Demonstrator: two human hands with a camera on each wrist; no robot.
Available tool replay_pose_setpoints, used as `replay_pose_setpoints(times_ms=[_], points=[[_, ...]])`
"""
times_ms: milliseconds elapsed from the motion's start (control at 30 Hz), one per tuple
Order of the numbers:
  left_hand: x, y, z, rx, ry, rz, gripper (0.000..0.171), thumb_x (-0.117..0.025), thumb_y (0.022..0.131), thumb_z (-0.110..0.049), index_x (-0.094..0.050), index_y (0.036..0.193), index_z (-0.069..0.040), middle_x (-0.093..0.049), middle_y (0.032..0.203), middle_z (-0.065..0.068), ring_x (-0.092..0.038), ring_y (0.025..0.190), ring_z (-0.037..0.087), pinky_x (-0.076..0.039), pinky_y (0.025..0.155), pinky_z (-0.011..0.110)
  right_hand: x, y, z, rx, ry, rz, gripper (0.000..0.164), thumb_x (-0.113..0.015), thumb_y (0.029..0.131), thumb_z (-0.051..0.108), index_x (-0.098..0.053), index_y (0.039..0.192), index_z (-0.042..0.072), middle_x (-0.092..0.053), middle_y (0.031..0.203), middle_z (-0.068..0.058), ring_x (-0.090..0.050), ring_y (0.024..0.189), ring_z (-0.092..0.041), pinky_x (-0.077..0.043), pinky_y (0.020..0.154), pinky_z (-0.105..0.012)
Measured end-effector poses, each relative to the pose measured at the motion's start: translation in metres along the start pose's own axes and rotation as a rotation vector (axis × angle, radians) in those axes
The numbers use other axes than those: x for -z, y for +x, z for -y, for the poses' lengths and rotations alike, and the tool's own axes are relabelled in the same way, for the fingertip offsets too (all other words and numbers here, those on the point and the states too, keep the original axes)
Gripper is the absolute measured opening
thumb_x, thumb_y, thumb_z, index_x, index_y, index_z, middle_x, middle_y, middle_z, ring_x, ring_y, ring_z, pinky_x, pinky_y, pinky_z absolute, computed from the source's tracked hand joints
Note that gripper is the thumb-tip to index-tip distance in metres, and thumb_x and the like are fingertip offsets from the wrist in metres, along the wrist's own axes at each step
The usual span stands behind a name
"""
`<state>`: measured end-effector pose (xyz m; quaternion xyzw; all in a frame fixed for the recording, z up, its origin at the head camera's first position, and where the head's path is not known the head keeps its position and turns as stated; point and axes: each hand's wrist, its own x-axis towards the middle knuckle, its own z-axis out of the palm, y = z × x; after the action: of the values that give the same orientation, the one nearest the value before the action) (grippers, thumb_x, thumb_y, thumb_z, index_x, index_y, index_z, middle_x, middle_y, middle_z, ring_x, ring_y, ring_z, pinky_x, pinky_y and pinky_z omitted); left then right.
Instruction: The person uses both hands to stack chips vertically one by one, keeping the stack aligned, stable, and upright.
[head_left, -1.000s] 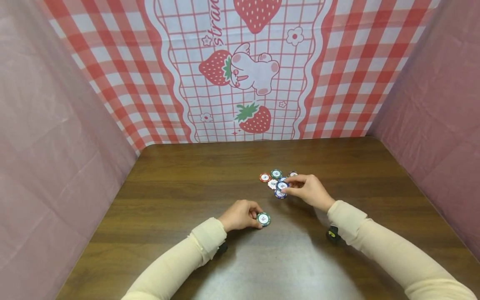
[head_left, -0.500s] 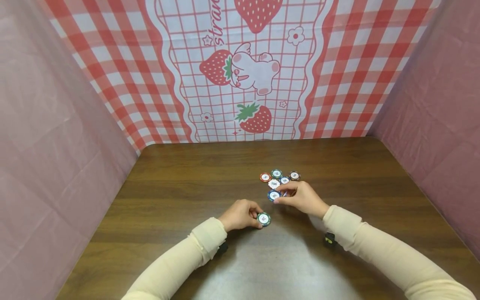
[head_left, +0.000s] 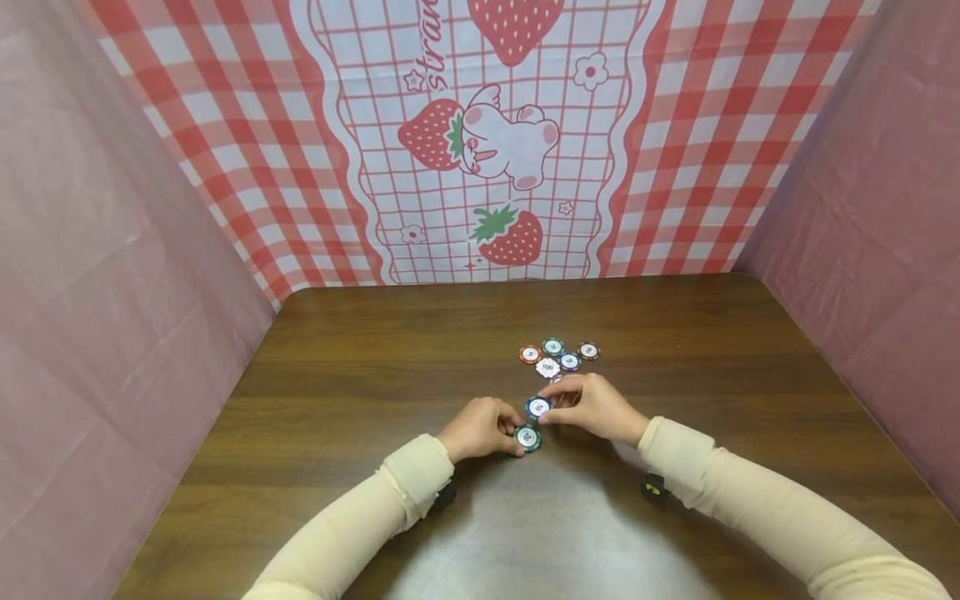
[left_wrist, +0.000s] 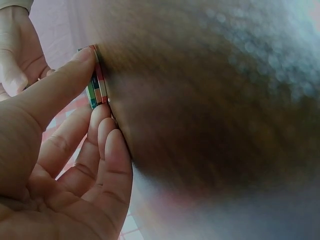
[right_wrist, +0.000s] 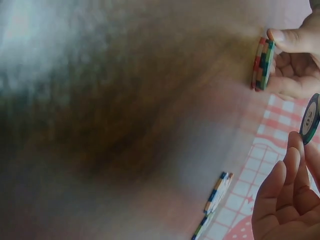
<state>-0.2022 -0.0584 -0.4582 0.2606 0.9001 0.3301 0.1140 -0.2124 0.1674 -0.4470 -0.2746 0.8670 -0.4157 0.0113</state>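
Note:
My left hand point(head_left: 480, 429) grips the edge of a short stack of poker chips point(head_left: 528, 438) between thumb and fingers, low on the wooden table. A green chip marked 20 lies on top; the right wrist view shows red and dark-edged chips point(right_wrist: 262, 65) layered beneath it. My right hand point(head_left: 600, 408) pinches a blue poker chip point(head_left: 538, 407) by its edge, just beyond the stack. In the right wrist view that blue chip point(right_wrist: 310, 120) is tilted and raised off the table.
Past my right hand lie several loose chips: a red one point(head_left: 530, 355), a green one point(head_left: 553, 347), a white 500 chip point(head_left: 547, 367), a blue one point(head_left: 570, 361) and a dark one point(head_left: 588, 351). Another is partly hidden by the fingers. A strawberry-print cloth point(head_left: 510, 237) hangs behind the table point(head_left: 360, 358).
My right hand has drawn the blue chip from the loose group toward me and slightly left, close to the stack. The left hand and its stack have stayed in place.

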Motion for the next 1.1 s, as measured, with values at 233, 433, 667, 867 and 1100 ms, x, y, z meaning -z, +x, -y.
replay_pose_setpoints(times_ms=[233, 433, 667, 867, 1100], points=[[0.0, 0.0, 0.0, 0.001, 0.002, 0.001, 0.027, -0.089, 0.068, -0.017, -0.074, 0.089, -0.009, -0.07, 0.076, -0.001, -0.054, 0.068, 0.002, -0.045, 0.066, 0.017, -0.008, -0.003, -0.002, 0.048, -0.002, 0.053, 0.028, -0.084, 0.075, 0.026, -0.076, 0.097, 0.011, -0.068, 0.077, 0.006, -0.054, 0.065, -0.001, -0.048, 0.059, -0.021], [0.0, 0.0, 0.0, 0.007, 0.007, 0.001, 0.027, -0.089, 0.068, -0.017, -0.075, 0.089, -0.01, -0.068, 0.074, -0.003, -0.052, 0.067, 0.002, -0.044, 0.065, 0.018, -0.013, -0.004, -0.002, 0.058, 0.003, 0.095, 0.028, -0.083, 0.076, 0.027, -0.076, 0.097, 0.011, -0.068, 0.08, 0.004, -0.055, 0.07, 0.0, -0.049, 0.063, -0.021], [0.0, -0.001, 0.0, -0.012, 0.017, -0.005, 0.027, -0.088, 0.068, -0.017, -0.076, 0.092, -0.011, -0.067, 0.073, -0.005, -0.051, 0.067, 0.001, -0.043, 0.065, 0.018, -0.017, -0.005, 0.001, 0.063, 0.027, 0.156, 0.027, -0.084, 0.075, 0.024, -0.076, 0.097, 0.011, -0.068, 0.082, 0.002, -0.056, 0.071, 0.0, -0.05, 0.065, -0.02], [0.002, -0.003, -0.001, -0.04, 0.031, -0.013, 0.027, -0.088, 0.068, -0.018, -0.077, 0.092, -0.013, -0.062, 0.068, -0.012, -0.05, 0.065, -0.003, -0.042, 0.062, 0.016, -0.02, -0.005, 0.002, 0.093, 0.005, 0.165, 0.025, -0.085, 0.074, 0.022, -0.077, 0.096, 0.012, -0.066, 0.079, 0.004, -0.055, 0.069, 0.002, -0.05, 0.062, -0.02], [0.0, 0.0, 0.001, 0.007, 0.033, -0.002, 0.028, -0.089, 0.068, -0.02, -0.077, 0.093, -0.014, -0.065, 0.071, -0.008, -0.05, 0.065, -0.001, -0.041, 0.064, 0.017, -0.022, -0.005, 0.002, 0.056, -0.027, 0.163, 0.025, -0.084, 0.075, 0.024, -0.077, 0.096, 0.014, -0.065, 0.079, 0.006, -0.054, 0.069, 0.001, -0.049, 0.063, -0.02]])
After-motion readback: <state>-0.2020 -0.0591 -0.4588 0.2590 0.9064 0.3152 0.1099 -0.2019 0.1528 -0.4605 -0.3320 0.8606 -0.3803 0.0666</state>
